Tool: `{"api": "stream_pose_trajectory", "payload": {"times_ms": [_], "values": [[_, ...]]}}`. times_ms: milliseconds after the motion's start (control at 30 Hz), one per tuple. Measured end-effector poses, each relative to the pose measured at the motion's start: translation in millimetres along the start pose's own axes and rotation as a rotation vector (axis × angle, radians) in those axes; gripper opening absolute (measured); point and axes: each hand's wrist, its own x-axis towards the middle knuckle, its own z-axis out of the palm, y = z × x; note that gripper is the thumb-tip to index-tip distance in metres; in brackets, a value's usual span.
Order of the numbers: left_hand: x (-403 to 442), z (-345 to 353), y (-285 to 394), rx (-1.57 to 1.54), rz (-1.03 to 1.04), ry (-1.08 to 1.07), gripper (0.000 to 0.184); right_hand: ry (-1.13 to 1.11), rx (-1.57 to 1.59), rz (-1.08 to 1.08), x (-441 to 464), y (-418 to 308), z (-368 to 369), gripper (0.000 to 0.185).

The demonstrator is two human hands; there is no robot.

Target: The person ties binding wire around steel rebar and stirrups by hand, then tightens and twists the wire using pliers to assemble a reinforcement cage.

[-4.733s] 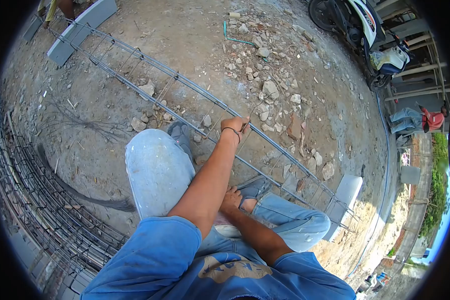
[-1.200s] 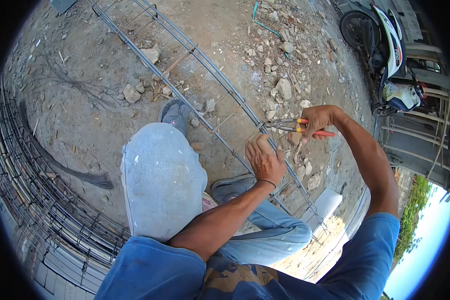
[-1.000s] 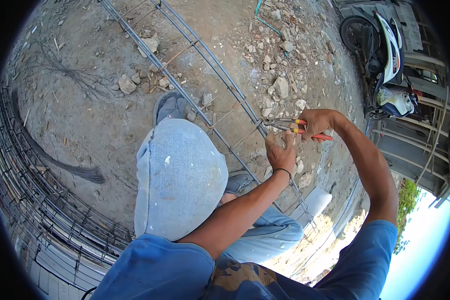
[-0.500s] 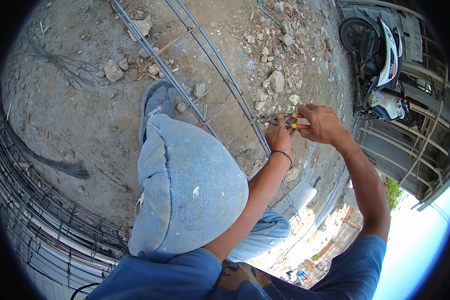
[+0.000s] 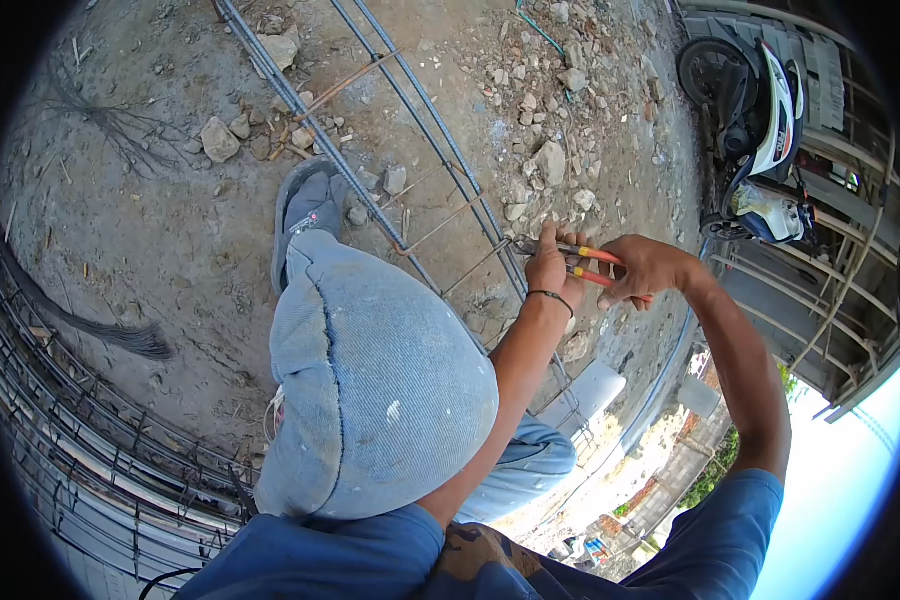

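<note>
Here, the right hand [image 5: 650, 268] clasps the pliers [image 5: 598, 255] by 2 red handles [image 5: 599, 278]; I cannot tell what the left hand [image 5: 547, 270], beside the rebar cage [image 5: 355, 184], grasps.

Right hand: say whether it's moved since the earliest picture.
Yes: the right hand has moved across the rebar cage, from near side to far.

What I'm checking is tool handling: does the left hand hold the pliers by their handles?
No, the right hand grips the pliers by their orange-red handles.
</note>
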Motion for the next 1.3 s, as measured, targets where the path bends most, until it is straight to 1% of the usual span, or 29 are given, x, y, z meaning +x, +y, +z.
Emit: {"api": "stream_pose_trajectory", "payload": {"times_ms": [33,67,100,167,200,233,300,333,367,400,433,500,533,567,633,667,700,733,767,833,900,967,1000,1067,1100,1167,1200,1233,1300], "values": [[4,-3,0,-0.013,0.012,0.009,0.033,0.143,-0.293,-0.087,-7,-11,7,0.048],[12,-2,1,-0.044,0.013,0.018,0.038,0.385,-0.796,-0.089,-3,-7,22,0.041],[17,-2,-2,-0.043,0.011,0.021,0.038,0.383,-0.793,-0.087,-1,-6,37,0.041],[12,12,-3,-0.141,-0.032,0.01,0.036,1.098,-1.23,-0.251,1,-11,59,0.033],[14,11,-4,-0.153,-0.025,-0.04,0.041,1.099,-1.281,-0.206,0,-8,64,0.029],[18,0,-9,-0.156,-0.03,-0.035,0.041,1.091,-1.28,-0.203,5,0,67,0.029],[31,-12,-13,-0.097,0.042,-0.045,0.043,0.764,-1.065,-0.047,24,17,61,0.023],[31,-14,-10,-0.109,0.055,0.003,0.04,0.768,-1.064,-0.049,27,16,55,0.023],[21,-10,-4,-0.106,0.059,0.002,0.04,0.634,-0.881,-0.029,32,15,51,0.02],[9,-8,1,-0.049,0.017,0.017,0.038,0.497,-0.699,-0.01,36,13,46,0.021],[0,-6,3,0.012,-0.029,0.032,0.036,0.5,-0.696,-0.009,35,10,36,0.021],[-1,-3,3,0.044,-0.009,0.024,0.035,-0.11,0.239,0.227,25,2,14,0.03],[3,-4,-1,0.018,-0.014,0.017,0.033,-0.117,0.331,0.182,24,6,17,0.037],[3,-5,-5,-0.014,-0.018,0.016,0.033,-0.119,0.326,0.192,21,10,17,0.037],[14,-10,-2,-0.06,-0.042,-0.021,0.034,-0.128,0.106,0.117,17,12,21,0.028],[16,-8,0,-0.055,-0.01,-0.012,0.036,-0.126,0.111,0.116,13,11,31,0.028],[17,-7,0,-0.055,0.023,-0.002,0.039,0.268,-0.37,-0.021,8,10,51,0.028],[21,-6,1,-0.039,0.01,0.005,0.045,0.665,-0.852,-0.165,5,7,62,0.03],[26,-4,1,-0.038,0.009,0.008,0.045,0.662,-0.849,-0.164,5,3,68,0.03],[33,-2,-1,-0.151,-0.064,-0.026,0.043,1.104,-1.279,-0.256,3,-5,77,0.035],[35,-5,-4,-0.118,-0.086,-0.023,0.044,1.111,-1.337,-0.202,14,14,79,0.033],[35,-10,-6,-0.027,0.017,-0.067,0.043,0.857,-1.164,-0.121,30,27,71,0.027],[33,-8,-6,-0.019,0.018,-0.07,0.043,0.865,-1.159,-0.12,34,28,66,0.027],[18,2,1,-0.048,0.034,0.047,0.04,0.721,-0.815,-0.129,41,22,56,0.019],[12,1,5,-0.043,0.036,0.044,0.04,0.727,-0.814,-0.13,43,22,48,0.019],[3,2,9,0.004,-0.108,-0.035,0.036,0.134,-0.101,0.024,46,28,24,0.026],[-1,8,7,0.015,-0.003,-0.013,0.036,-0.168,0.256,0.099,46,31,17,0.032],[8,1,4,0.015,-0.006,-0.013,0.036,-0.167,0.257,0.102,45,33,14,0.032],[35,-20,-5,-0.01,0.009,-0.125,0.04,-0.281,0.332,0.047,45,36,9,0.029]]}}
